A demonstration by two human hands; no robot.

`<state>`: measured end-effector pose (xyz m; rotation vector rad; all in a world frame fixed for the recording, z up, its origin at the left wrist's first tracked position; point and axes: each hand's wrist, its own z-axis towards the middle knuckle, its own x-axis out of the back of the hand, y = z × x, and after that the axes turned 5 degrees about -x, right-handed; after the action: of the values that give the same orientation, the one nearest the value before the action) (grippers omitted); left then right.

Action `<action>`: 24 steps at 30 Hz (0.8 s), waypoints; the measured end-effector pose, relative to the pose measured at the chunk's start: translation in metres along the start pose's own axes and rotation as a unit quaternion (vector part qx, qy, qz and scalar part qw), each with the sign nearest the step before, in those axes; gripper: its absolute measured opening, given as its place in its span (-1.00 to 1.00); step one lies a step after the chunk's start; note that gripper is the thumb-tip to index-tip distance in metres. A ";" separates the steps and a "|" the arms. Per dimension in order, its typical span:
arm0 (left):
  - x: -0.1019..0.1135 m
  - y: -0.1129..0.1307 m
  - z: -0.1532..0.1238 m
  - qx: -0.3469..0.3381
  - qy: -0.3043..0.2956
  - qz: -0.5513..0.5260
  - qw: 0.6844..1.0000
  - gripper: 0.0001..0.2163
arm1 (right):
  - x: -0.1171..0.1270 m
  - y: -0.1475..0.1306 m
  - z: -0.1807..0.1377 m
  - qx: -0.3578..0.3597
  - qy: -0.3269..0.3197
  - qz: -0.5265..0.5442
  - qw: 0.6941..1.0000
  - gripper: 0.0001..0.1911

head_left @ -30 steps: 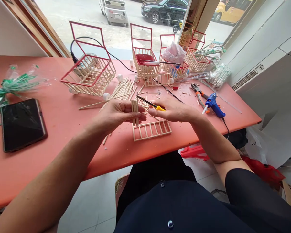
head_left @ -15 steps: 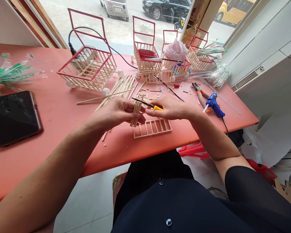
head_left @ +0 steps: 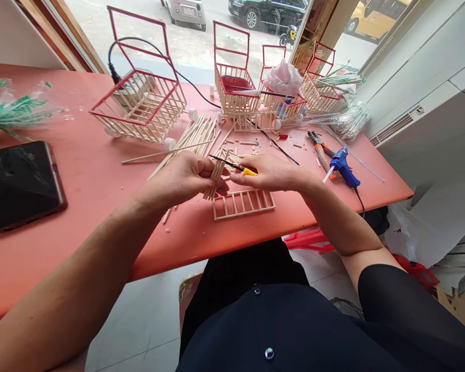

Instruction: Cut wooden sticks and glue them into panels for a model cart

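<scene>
Several short wooden sticks [head_left: 219, 169] are pinched side by side in my left hand [head_left: 185, 175], tilted with their ends showing above and below the fingers. My right hand [head_left: 273, 172] is closed around the yellow handle of what looks like a thin needle file [head_left: 249, 171]. Its dark, narrow shaft lies across the upper part of the sticks. Just below both hands, a ladder-like frame of glued sticks [head_left: 244, 204] lies flat on the table. Behind the hands is a pile of long wooden sticks [head_left: 197, 135], with short cut pieces [head_left: 240, 151] beside it.
Red-trimmed stick carts [head_left: 139, 111] stand along the window side. A blue glue gun [head_left: 343, 168] and pliers [head_left: 321, 150] lie at right on the pink table [head_left: 101, 201]. A black tablet [head_left: 21, 186] and plastic-wrapped bundles [head_left: 19, 113] are at left.
The bundle of sticks leans slightly more, and both hands have shifted slightly left with the file still across the sticks. The view has also moved a little.
</scene>
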<state>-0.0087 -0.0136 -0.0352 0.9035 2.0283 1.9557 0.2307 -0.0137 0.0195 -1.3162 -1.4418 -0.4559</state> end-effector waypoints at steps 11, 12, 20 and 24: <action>0.000 0.006 -0.001 -0.010 0.018 0.056 0.998 -0.80 | 0.001 -0.011 0.000 -0.033 0.004 -0.025 0.999 -0.51; 0.000 0.006 -0.001 -0.012 0.020 0.065 0.998 -0.80 | 0.001 -0.011 0.000 -0.036 0.004 -0.022 0.999 -0.51; 0.000 0.009 -0.001 0.005 0.030 0.098 0.995 -0.81 | -0.001 -0.011 0.005 -0.038 0.018 -0.058 0.997 -0.43; -0.001 0.014 -0.002 0.016 0.034 0.103 0.994 -0.82 | -0.002 -0.011 0.007 -0.033 0.028 -0.065 0.997 -0.41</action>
<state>-0.0049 -0.0170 -0.0223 1.1079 2.0828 2.0908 0.2173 -0.0127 0.0194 -1.2563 -1.4817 -0.6251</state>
